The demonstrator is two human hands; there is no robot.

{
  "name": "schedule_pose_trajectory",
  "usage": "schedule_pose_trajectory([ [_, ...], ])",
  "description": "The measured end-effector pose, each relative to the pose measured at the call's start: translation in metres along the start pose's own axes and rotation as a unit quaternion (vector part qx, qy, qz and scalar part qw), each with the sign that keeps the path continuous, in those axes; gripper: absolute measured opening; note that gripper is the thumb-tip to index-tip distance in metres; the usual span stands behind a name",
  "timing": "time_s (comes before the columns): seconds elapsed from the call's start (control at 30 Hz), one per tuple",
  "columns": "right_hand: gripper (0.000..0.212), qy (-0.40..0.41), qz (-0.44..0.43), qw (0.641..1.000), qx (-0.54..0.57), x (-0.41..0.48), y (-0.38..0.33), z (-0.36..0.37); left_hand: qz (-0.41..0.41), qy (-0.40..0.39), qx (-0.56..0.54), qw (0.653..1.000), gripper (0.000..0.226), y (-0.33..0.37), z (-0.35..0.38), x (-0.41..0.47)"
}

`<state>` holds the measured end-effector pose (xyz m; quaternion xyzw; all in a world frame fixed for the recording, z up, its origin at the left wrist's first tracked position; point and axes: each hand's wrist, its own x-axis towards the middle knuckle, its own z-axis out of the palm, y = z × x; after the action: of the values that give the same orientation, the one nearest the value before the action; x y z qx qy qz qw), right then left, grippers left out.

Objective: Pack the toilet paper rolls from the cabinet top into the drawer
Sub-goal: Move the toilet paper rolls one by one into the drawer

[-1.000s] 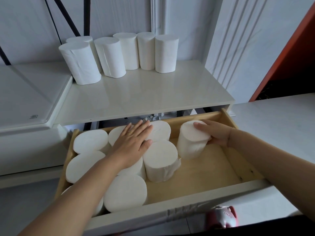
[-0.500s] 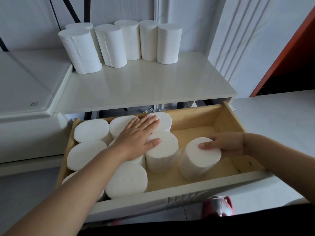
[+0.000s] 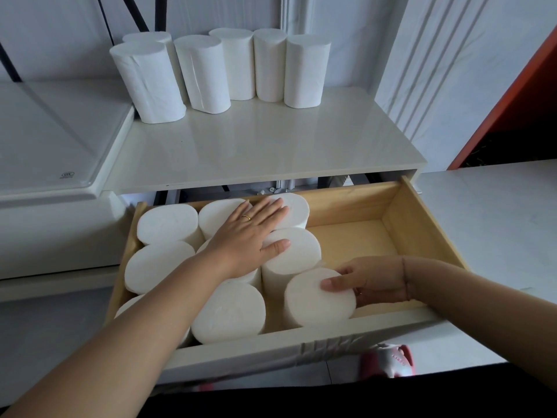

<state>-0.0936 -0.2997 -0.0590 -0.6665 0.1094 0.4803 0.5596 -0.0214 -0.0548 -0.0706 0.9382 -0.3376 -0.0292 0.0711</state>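
Note:
The wooden drawer [image 3: 422,224] is pulled out below the white cabinet top [image 3: 259,149]. Several white toilet paper rolls stand upright in its left half, tops up. My left hand [image 3: 250,236] lies flat with spread fingers on the tops of the packed rolls [image 3: 165,224]. My right hand [image 3: 373,285] grips the side of one roll [image 3: 316,300] that stands near the drawer's front, just right of the packed group. Several more rolls [image 3: 211,70] stand in a row at the back of the cabinet top.
The drawer's right half shows bare wood [image 3: 355,239]. A white raised lid or appliance [image 3: 54,140] sits left of the cabinet top. An orange panel [image 3: 506,101] rises at the right. A pink slipper [image 3: 388,362] shows on the floor below the drawer front.
My right hand has carried the roll from the drawer's back right toward the front and then left, up against the packed rolls. My left hand has stayed pressed on the rolls.

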Motion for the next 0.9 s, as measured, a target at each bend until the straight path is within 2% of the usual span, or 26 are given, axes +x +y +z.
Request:
schedule_pose_trajectory([
  [0.13, 0.044, -0.001, 0.041, 0.999, -0.008, 0.0, 0.0, 0.002, 0.001, 0.002, -0.005, 1.0, 0.077, 0.0, 0.0, 0.0],
  [0.23, 0.051, -0.016, 0.067, 0.997, -0.024, -0.001, 0.0, 0.007, 0.001, 0.005, -0.005, 1.0, 0.077, 0.0, 0.0, 0.0],
  [0.37, 0.056, -0.026, 0.053, 0.998, 0.002, 0.001, -0.003, 0.014, 0.003, 0.007, -0.005, 1.0, 0.073, -0.001, 0.001, 0.0],
  [0.5, 0.038, -0.033, 0.051, 0.998, 0.013, 0.005, -0.006, 0.019, 0.004, 0.009, -0.006, 1.0, 0.076, -0.001, 0.002, 0.0],
  [0.63, 0.032, -0.032, 0.055, 0.998, 0.005, 0.008, -0.008, 0.023, 0.005, 0.012, -0.01, 1.0, 0.076, -0.001, 0.002, 0.0],
  [0.73, 0.042, -0.036, 0.058, 0.998, -0.001, 0.007, -0.009, 0.024, 0.006, 0.015, -0.009, 1.0, 0.075, -0.002, 0.003, 0.001],
  [0.8, 0.054, -0.039, 0.061, 0.997, -0.032, 0.006, -0.009, 0.022, 0.006, 0.017, -0.008, 1.0, 0.074, -0.002, 0.004, 0.001],
  [0.87, 0.048, -0.008, 0.047, 0.993, -0.111, 0.004, -0.015, 0.02, 0.004, 0.03, -0.001, 1.0, 0.074, -0.002, 0.004, 0.001],
  [0.9, 0.044, 0.033, 0.029, 0.983, -0.177, 0.003, -0.022, 0.018, 0.002, 0.043, 0.008, 0.999, 0.074, -0.002, 0.003, 0.002],
])
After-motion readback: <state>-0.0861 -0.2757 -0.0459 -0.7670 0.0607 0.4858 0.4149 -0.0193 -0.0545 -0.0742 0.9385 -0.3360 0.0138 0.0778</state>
